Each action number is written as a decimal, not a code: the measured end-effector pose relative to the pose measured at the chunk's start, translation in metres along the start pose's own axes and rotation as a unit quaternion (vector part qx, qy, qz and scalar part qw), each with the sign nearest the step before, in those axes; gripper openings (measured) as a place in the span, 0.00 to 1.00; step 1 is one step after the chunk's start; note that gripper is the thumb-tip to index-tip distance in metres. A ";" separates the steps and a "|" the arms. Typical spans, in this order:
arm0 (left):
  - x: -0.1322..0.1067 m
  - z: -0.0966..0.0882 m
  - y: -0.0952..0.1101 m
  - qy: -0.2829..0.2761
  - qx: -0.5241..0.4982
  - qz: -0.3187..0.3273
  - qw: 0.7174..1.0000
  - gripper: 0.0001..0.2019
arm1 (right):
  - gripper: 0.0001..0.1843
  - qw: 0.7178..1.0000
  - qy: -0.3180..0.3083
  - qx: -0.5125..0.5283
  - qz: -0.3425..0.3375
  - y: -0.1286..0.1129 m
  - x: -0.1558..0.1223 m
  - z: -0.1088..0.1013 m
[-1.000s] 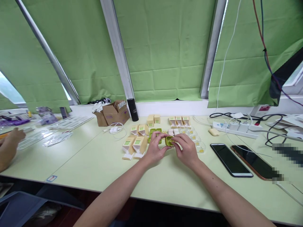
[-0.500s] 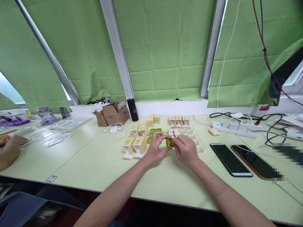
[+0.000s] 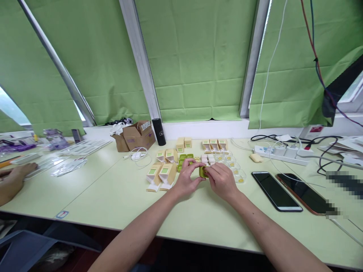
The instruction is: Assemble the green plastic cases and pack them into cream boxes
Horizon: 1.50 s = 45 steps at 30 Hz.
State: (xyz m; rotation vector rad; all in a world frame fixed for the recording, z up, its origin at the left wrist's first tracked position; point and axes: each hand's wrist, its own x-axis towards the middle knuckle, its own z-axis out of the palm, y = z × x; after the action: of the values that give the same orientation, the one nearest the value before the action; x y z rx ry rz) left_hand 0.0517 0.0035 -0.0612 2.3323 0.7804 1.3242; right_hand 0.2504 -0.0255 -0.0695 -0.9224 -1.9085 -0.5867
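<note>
My left hand [image 3: 187, 177] and my right hand [image 3: 222, 180] meet over the pale green table [image 3: 113, 196], both pinching one small green case [image 3: 202, 172] between their fingertips. Just behind the hands lie more green cases [image 3: 184, 158], small white pieces [image 3: 208, 157] and clear plastic trays [image 3: 236, 170]. Tan cartons with green labels [image 3: 161, 174] stand to the left of my left hand.
Two phones [image 3: 276, 190] lie to the right, with a power strip [image 3: 280, 153] and cables behind them. A brown cardboard box [image 3: 136, 135] and a black cylinder [image 3: 159, 131] stand at the back. Another person's hand [image 3: 13, 181] rests at far left by clear trays [image 3: 68, 166].
My hands stayed together on the green case, turning it slightly. The other person's hand at far left dropped onto the table and reached right.
</note>
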 end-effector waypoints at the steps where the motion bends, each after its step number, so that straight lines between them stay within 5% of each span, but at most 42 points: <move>1: 0.000 0.000 0.000 -0.002 0.001 -0.001 1.000 0.25 | 0.12 1.000 -0.003 0.003 0.000 0.000 0.000 0.000; 19: 0.002 -0.002 -0.005 -0.011 -0.003 0.012 1.000 0.24 | 0.10 0.998 -0.008 0.057 -0.014 0.004 0.001 -0.003; 30: 0.006 -0.004 -0.005 0.032 -0.021 -0.013 0.999 0.23 | 0.33 0.988 -0.018 0.143 0.051 0.002 -0.002 -0.001; 37: 0.005 -0.003 0.001 0.039 -0.053 -0.062 0.996 0.31 | 0.33 0.972 -0.021 0.208 0.112 0.000 -0.006 0.005; 45: 0.007 0.002 -0.002 0.068 -0.046 -0.114 0.990 0.07 | 0.30 0.940 0.019 0.279 0.194 0.000 -0.006 0.009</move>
State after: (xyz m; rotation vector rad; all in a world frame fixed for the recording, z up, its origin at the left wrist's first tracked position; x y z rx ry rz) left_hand 0.0555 0.0091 -0.0588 2.0303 0.9744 1.3955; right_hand 0.2477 -0.0214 -0.0795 -0.8614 -1.6554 0.1706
